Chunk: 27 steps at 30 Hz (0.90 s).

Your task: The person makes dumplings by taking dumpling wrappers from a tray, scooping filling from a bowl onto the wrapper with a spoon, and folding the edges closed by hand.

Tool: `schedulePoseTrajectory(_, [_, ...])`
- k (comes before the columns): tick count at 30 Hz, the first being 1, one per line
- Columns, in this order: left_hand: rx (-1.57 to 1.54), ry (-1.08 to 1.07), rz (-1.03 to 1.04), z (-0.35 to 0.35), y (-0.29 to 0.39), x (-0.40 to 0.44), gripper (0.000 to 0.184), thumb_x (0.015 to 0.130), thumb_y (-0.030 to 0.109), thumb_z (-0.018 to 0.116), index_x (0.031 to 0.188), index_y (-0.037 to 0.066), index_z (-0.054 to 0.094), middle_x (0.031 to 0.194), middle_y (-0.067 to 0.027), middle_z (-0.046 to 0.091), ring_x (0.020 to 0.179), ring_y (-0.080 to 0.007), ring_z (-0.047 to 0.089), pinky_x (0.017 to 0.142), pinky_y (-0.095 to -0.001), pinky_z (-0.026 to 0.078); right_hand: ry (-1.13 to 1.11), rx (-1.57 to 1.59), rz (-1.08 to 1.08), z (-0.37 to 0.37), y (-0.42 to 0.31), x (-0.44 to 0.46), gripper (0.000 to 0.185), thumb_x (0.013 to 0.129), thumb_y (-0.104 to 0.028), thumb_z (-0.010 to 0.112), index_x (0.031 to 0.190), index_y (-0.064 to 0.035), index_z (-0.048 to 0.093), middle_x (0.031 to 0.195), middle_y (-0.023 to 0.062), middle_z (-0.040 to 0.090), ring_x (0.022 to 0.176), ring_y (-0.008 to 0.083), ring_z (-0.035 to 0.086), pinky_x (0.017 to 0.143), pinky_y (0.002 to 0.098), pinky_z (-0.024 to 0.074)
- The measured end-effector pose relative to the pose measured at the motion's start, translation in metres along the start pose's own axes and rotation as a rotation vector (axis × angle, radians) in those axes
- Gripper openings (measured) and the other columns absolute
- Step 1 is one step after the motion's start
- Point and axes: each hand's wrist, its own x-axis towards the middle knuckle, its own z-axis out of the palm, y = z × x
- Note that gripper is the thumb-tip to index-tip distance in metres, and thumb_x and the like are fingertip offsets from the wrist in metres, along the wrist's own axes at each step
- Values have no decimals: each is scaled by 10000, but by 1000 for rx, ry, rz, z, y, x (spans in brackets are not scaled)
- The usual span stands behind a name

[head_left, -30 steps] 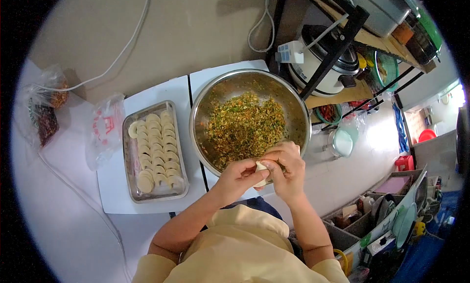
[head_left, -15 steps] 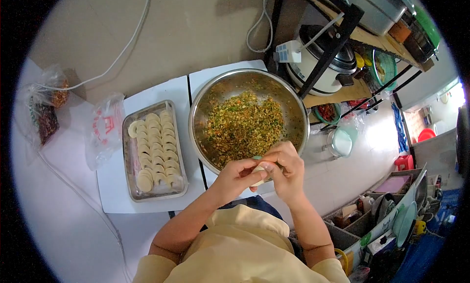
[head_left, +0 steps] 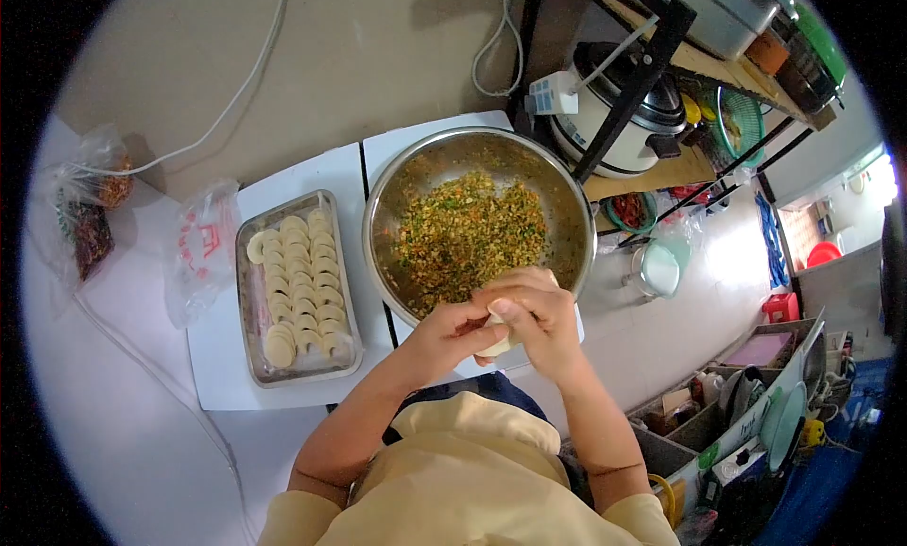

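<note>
Right hand [head_left: 539,327] shifted slightly toward left hand [head_left: 436,345], fingers of both pinching the dough wrapper [head_left: 497,344] by the near rim of the bowl [head_left: 569,220]; probably light, soft, easily torn, best held gently along its edges.

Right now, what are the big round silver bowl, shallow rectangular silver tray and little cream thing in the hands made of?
The bowl looks like polished stainless steel: its rim and wall gleam. The tray seems metal too, with a duller grey sheen. The little cream thing, held between left hand and right hand, is probably dough: pale and matte, though partly hidden.
</note>
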Motion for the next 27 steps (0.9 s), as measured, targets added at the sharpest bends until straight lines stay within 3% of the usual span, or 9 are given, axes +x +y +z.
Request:
schedulePoseTrajectory(1, [0, 1, 0, -1, 1, -1, 214, 903, 179, 580, 1015, 2, 621, 822, -37, 633, 708, -107, 599, 639, -240, 487, -1, 1, 0, 2, -4, -1, 146, 836, -127, 593, 845, -15, 687, 891, 116, 667, 827, 245, 612, 752, 343, 448])
schedulePoseTrajectory(3, [3, 16, -11, -3, 2, -2, 227, 897, 166, 583, 1043, -4, 615, 903, -53, 647, 798, -122, 611, 733, -261, 489, 155, 831, 608, 7, -17, -6, 277, 914, -200, 513, 906, 17, 684, 981, 133, 663, 893, 222, 608, 808, 341, 459])
schedulePoseTrajectory(6, [-31, 77, 11, 0, 2, -2, 251, 889, 159, 590, 1076, -8, 604, 964, -58, 646, 858, -125, 605, 791, -278, 478, 183, 815, 505, 10, -3, -12, 365, 952, -246, 456, 956, 48, 672, 1055, 150, 644, 943, 207, 594, 859, 329, 455])
schedulePoseTrajectory(10, [-81, 60, 26, -2, 0, -2, 266, 886, 160, 591, 1093, -7, 598, 983, -49, 641, 892, -124, 601, 803, -270, 474, 173, 837, 437, 20, -4, -16, 280, 918, -187, 512, 941, 36, 679, 1037, 145, 657, 943, 213, 599, 863, 323, 448])
schedulePoseTrajectory(16, [-5, 54, 26, 5, 7, -4, 274, 873, 95, 593, 1125, -12, 570, 966, -52, 634, 893, -126, 605, 827, -278, 485, 181, 371, 319, 20, -2, -17, 160, 838, -86, 599, 919, 19, 689, 988, 126, 678, 953, 215, 600, 857, 334, 445])
schedulePoseTrajectory(18, [-4, 47, 49, 2, 2, -3, 284, 869, 77, 594, 1135, -16, 557, 964, -53, 631, 903, -129, 606, 831, -279, 491, 84, 249, 177, 18, -3, -11, 190, 847, -112, 598, 911, 44, 685, 1018, 180, 656, 931, 222, 608, 851, 324, 455])
schedulePoseTrajectory(19, [-4, 48, 52, 1, 1, -3, 284, 869, 77, 594, 1135, -16, 557, 964, -53, 631, 903, -129, 606, 831, -279, 491, 82, 249, 175, 18, -7, -9, 190, 847, -112, 598, 911, 44, 685, 1018, 180, 656, 931, 222, 608, 851, 324, 455])
schedulePoseTrajectory(21, [-27, 98, 85, 0, 0, -4, 286, 871, 82, 594, 1135, -18, 553, 995, -57, 624, 917, -133, 605, 840, -279, 497, 256, 718, 483, 20, -20, -5, 177, 836, -110, 601, 907, 26, 690, 958, 136, 684, 950, 223, 613, 849, 324, 437])
schedulePoseTrajectory(27, [-158, 121, 146, 10, 8, -4, 318, 879, 64, 586, 1169, -46, 513, 1088, -67, 575, 968, -129, 582, 838, -279, 522, 232, 449, 304, 24, -7, -12, 273, 878, -190, 558, 1005, 25, 667, 1016, 152, 670, 928, 239, 615, 848, 355, 437])
